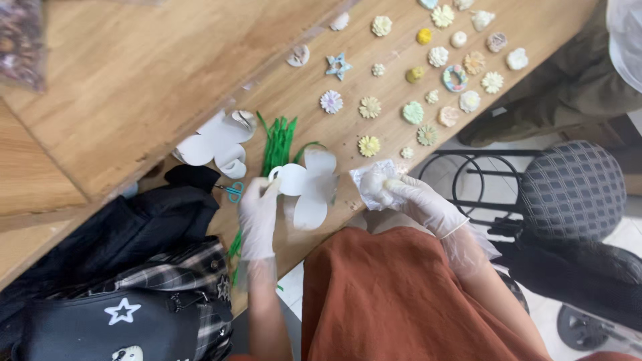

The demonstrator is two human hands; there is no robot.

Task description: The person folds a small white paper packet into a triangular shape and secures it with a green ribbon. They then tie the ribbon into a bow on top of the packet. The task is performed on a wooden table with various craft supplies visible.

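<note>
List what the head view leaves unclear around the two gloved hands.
- Right hand: the white lump in its crinkled wrap is too small to identify.
- Left hand: its fingers cover part of the paper flower.
- Scissors: only the teal handles show; the black bag hides the blades.

— What sort of place is this?
— A craft workshop, or a hobby table. Rows of small moulded flowers (pixel 435 57) lie on a wooden table (pixel 134 73).
— Anything else?
— White paper petal cutouts (pixel 217 142), green stems (pixel 279 144), small scissors (pixel 234 192), and a stool (pixel 572 190) beside the table on a tiled floor.
</note>
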